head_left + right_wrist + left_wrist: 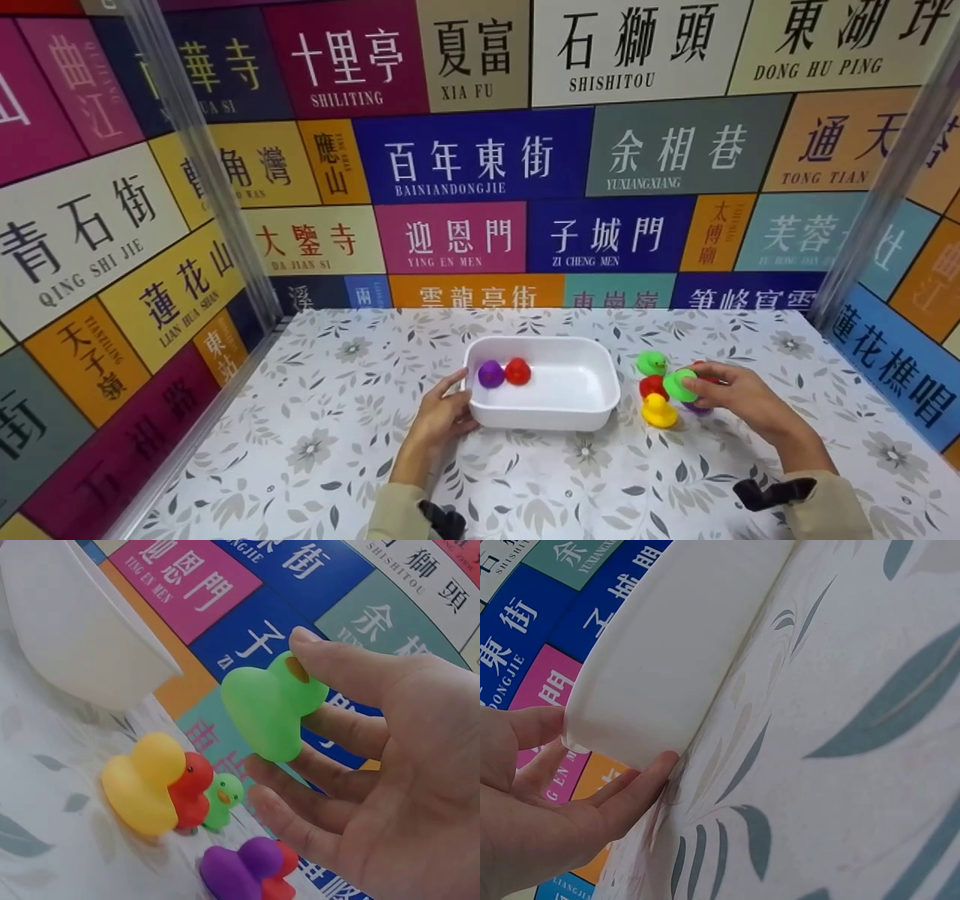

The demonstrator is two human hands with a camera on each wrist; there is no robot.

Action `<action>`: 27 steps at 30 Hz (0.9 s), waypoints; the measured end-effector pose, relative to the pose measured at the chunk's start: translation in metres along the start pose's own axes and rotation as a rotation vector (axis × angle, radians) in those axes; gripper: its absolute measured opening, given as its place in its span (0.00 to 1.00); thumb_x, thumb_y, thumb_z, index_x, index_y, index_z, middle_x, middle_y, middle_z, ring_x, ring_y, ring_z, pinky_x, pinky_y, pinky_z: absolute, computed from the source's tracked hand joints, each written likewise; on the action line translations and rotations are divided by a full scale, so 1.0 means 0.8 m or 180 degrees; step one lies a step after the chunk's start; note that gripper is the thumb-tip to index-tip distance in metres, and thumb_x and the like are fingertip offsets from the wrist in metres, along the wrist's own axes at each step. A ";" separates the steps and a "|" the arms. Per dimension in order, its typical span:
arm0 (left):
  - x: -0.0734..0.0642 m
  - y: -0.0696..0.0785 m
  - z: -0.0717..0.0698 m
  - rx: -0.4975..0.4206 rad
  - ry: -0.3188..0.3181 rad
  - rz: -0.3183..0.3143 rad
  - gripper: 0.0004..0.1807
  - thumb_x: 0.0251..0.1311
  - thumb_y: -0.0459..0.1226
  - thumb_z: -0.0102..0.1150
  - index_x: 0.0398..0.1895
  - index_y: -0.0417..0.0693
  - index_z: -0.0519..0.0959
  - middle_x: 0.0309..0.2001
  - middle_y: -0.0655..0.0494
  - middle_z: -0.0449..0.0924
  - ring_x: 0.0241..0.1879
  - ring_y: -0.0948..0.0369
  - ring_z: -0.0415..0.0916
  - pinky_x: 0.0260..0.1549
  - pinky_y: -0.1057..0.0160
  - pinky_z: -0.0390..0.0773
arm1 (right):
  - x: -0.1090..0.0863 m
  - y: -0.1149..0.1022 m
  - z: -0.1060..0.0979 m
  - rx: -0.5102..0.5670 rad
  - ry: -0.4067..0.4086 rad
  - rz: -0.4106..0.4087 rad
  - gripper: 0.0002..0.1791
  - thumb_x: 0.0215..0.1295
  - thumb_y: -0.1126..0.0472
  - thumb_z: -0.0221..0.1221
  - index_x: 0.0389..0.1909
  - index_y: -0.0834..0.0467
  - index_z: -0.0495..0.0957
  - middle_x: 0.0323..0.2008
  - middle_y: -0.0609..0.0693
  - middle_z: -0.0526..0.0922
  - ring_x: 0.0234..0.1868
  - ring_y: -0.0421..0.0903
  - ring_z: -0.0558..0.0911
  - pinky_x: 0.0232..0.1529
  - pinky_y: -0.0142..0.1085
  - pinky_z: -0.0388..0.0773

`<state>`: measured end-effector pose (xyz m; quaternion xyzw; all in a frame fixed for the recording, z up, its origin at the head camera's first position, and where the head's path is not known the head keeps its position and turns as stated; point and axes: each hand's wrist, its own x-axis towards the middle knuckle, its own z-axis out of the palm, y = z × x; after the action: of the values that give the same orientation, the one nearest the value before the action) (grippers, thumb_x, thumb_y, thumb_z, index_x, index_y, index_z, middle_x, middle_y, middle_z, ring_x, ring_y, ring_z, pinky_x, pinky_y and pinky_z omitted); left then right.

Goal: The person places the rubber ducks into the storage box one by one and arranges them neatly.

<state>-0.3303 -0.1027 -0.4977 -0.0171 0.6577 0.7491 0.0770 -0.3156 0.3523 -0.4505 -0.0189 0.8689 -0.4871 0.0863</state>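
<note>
Between thumb and fingers, my right hand (742, 394) pinches a green rubber duck (266, 705), held above the other ducks. Below it on the table is a group: a yellow rubber duck (146, 784), a red rubber duck (193, 791), a second green rubber duck (223, 802), a purple rubber duck (240, 870) and another red duck (283, 870) partly hidden behind the purple one. My left hand (442, 412) holds the left end of a white plastic tub (540, 420), fingers at its rim and lower wall. Inside lie a purple duck (491, 373) and a red duck (517, 371), side by side.
The table (300, 465) wears a white cloth printed with grey leaves. Behind it and at both sides rise walls (472, 157) of coloured place-name panels. Clear plastic-like strips (202, 165) run down the corners. Dark straps (776, 493) cross both sleeves.
</note>
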 end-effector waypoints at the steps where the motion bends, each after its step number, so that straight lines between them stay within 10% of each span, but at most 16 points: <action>1: 0.000 0.000 0.000 0.0010 0.0006 -0.0007 0.31 0.70 0.33 0.51 0.75 0.43 0.62 0.49 0.34 0.82 0.38 0.58 0.82 0.46 0.53 0.86 | 0.001 -0.001 0.002 0.0025 0.0000 -0.0019 0.42 0.69 0.40 0.58 0.71 0.67 0.63 0.77 0.69 0.53 0.49 0.38 0.81 0.58 0.40 0.82; 9: -0.001 0.001 -0.002 0.0046 -0.0017 -0.0052 0.31 0.70 0.34 0.50 0.76 0.46 0.61 0.59 0.28 0.76 0.42 0.56 0.84 0.49 0.52 0.85 | 0.004 -0.016 0.014 0.0019 0.0169 0.0017 0.39 0.67 0.38 0.59 0.68 0.61 0.69 0.60 0.57 0.79 0.48 0.45 0.84 0.56 0.43 0.82; 27: 0.000 -0.002 -0.002 0.0055 -0.0061 -0.0050 0.31 0.71 0.35 0.50 0.76 0.45 0.61 0.60 0.28 0.76 0.42 0.57 0.83 0.49 0.53 0.85 | 0.003 -0.042 0.020 0.0106 0.0343 0.0376 0.52 0.61 0.28 0.58 0.76 0.59 0.59 0.74 0.68 0.61 0.62 0.62 0.78 0.70 0.67 0.59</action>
<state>-0.3301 -0.1041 -0.4995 -0.0144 0.6633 0.7429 0.0894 -0.3170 0.3208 -0.4305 0.0602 0.8636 -0.4958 0.0684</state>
